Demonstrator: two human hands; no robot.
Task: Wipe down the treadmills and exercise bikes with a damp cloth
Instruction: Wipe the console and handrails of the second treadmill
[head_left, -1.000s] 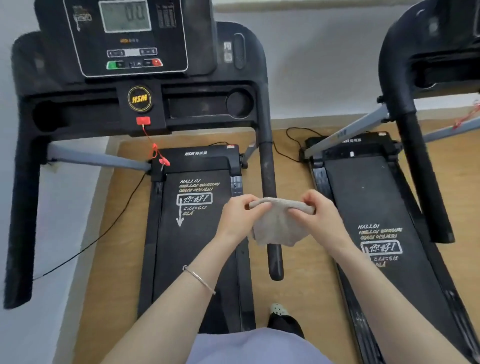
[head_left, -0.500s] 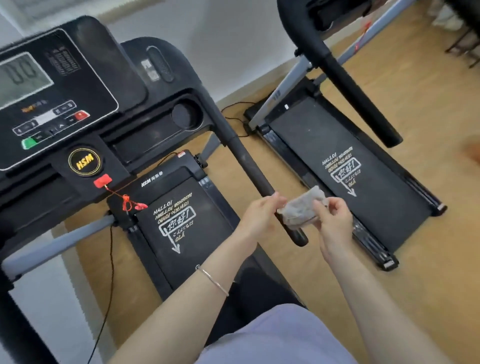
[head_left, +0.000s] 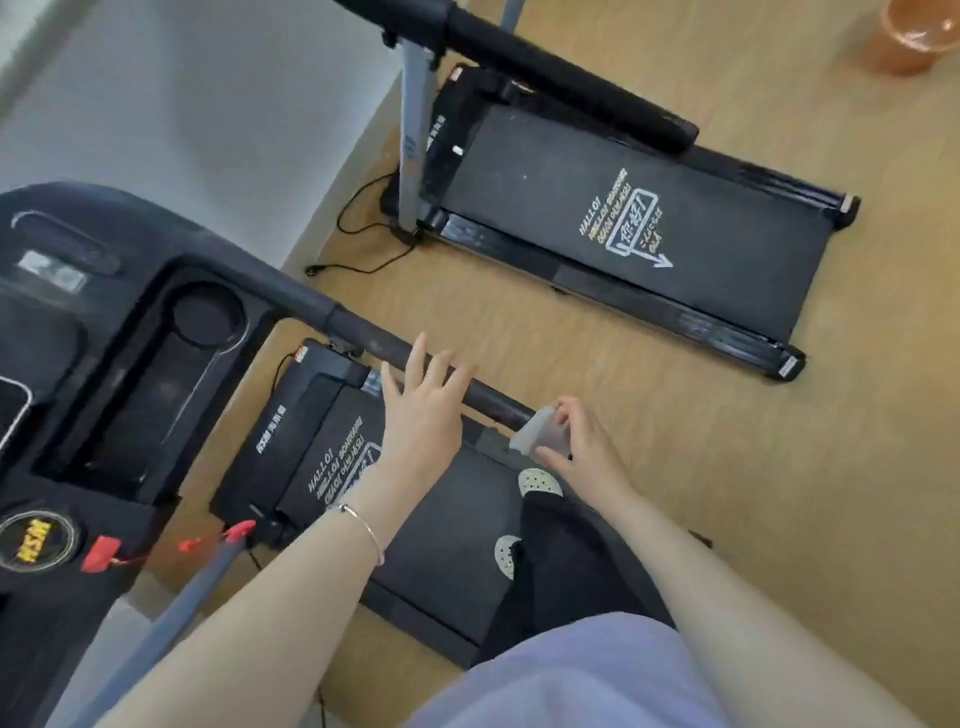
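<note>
I stand on the belt of the near black treadmill (head_left: 447, 561), its console (head_left: 119, 364) at the left. Its right handrail (head_left: 363, 332) runs diagonally in front of me. My left hand (head_left: 421, 410) is open with fingers spread, lying over the rail. My right hand (head_left: 582, 447) pinches a small bunched grey cloth (head_left: 540, 434) right at the rail's free end. A second black treadmill (head_left: 623, 218) lies to the right on the wooden floor.
An orange plastic basin (head_left: 914, 36) stands on the floor at the top right. A black power cord (head_left: 358, 244) trails between the wall and the second treadmill. A red safety clip (head_left: 104, 553) hangs from the console. My feet in light clogs (head_left: 540, 480) are on the belt.
My head has turned right, swinging the view. My left hand let go of the cloth and opened over the handrail. My right hand keeps the cloth, now at the rail's end.
</note>
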